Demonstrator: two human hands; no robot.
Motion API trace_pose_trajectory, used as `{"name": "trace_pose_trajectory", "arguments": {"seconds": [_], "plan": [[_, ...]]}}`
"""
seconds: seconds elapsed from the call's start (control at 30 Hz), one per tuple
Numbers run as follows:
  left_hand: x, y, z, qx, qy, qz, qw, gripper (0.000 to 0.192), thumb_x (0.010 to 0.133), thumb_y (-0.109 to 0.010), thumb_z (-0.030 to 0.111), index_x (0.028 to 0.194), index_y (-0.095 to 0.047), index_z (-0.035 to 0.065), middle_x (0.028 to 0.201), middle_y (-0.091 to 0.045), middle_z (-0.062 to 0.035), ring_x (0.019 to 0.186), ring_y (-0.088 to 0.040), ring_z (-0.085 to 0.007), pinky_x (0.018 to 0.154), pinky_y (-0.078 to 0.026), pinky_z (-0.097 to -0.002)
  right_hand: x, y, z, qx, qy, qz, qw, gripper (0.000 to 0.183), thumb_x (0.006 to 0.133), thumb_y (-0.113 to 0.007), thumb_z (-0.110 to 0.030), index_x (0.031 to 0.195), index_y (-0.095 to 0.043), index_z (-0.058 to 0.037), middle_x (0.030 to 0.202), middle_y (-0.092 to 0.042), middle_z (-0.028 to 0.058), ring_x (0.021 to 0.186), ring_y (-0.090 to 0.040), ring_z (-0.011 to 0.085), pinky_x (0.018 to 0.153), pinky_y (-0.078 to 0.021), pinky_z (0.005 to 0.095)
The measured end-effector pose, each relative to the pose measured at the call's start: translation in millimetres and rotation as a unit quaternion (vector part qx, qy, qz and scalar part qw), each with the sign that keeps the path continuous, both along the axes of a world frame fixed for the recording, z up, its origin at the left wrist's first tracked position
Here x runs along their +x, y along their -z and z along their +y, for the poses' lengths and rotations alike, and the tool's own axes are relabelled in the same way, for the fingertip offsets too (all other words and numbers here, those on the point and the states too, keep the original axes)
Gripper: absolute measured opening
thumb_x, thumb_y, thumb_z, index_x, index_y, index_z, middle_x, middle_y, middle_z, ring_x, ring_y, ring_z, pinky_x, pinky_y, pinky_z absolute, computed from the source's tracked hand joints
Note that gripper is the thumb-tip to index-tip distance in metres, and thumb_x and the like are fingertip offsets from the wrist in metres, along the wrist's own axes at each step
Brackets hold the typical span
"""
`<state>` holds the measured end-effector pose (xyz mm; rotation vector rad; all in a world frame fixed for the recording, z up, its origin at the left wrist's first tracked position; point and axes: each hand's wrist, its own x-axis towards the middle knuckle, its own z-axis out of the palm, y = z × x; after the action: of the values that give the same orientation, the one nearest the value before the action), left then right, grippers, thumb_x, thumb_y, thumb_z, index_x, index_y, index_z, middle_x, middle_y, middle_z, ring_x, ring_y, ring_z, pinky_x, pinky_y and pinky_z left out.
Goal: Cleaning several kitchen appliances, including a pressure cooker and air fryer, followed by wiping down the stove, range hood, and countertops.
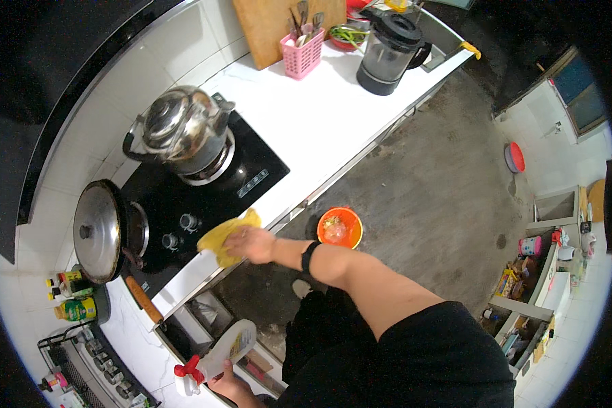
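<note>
My right hand (250,245) presses a yellow cloth (224,239) onto the front edge of the white countertop (296,132), where it meets the black glass gas hob (255,158). Low in the view, my left hand (230,383) grips a translucent spray bottle (239,339) with a red and white trigger head, held over the open drawers. A steel kettle (183,127) stands on the hob's far burner. On the other burner sits a wok (127,255) with a domed metal lid (94,232); its wooden handle (143,298) reaches over the counter's front edge.
A pink utensil basket (303,53), a wooden cutting board (265,30) and a blender jug (390,56) stand farther along the counter. Sauce bottles (74,301) and a spice rack (102,364) are beside the wok. An orange bucket (339,228) is on the floor; open drawers (265,362) lie below.
</note>
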<state>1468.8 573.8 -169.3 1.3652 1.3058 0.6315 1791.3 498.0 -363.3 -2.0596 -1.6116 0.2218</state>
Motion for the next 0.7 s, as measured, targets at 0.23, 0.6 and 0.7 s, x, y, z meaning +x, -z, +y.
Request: {"name": "trace_pose_trajectory", "arguments": {"seconds": [0.23, 0.6, 0.7], "plan": [[137.8, 20.4, -90.3, 0.06, 0.096, 0.014, 0.993, 0.04, 0.073, -0.065, -0.009, 0.11, -0.051, -0.008, 0.103, -0.06, -0.0147, 0.091, -0.059, -0.0228, 0.086, -0.044, -0.0344, 173.5, -18.5, -215.4, -0.113, 0.203, -0.022, 0.972, 0.045, 0.082, -0.049, -0.014, 0.126, -0.051, -0.0239, 0.132, -0.049, 0.0012, 0.127, -0.04, 0.0188, 0.107, -0.025, 0.041], [390.3, 36.1, -379.6, 0.126, 0.112, 0.009, 0.986, 0.026, 0.076, -0.072, 0.008, 0.095, -0.059, -0.0038, 0.089, -0.061, -0.0056, 0.078, -0.055, -0.0132, 0.073, -0.043, -0.0271, 414.7, 12.4, -511.9, -0.061, 0.218, 0.008, 0.974, 0.034, 0.091, -0.044, -0.02, 0.123, -0.054, -0.0205, 0.135, -0.047, 0.0024, 0.128, -0.038, 0.0178, 0.106, -0.0259, 0.04], [462.4, 12.7, -456.9, 0.114, 0.144, -0.009, 0.983, 0.029, 0.075, -0.072, 0.009, 0.098, -0.059, -0.0033, 0.091, -0.061, -0.0056, 0.08, -0.056, -0.0138, 0.074, -0.043, -0.0275, 456.3, 9.5, -567.8, -0.078, 0.194, 0.011, 0.978, 0.035, 0.089, -0.044, -0.018, 0.123, -0.054, -0.0202, 0.134, -0.047, 0.0019, 0.128, -0.038, 0.0172, 0.105, -0.0268, 0.0396]]}}
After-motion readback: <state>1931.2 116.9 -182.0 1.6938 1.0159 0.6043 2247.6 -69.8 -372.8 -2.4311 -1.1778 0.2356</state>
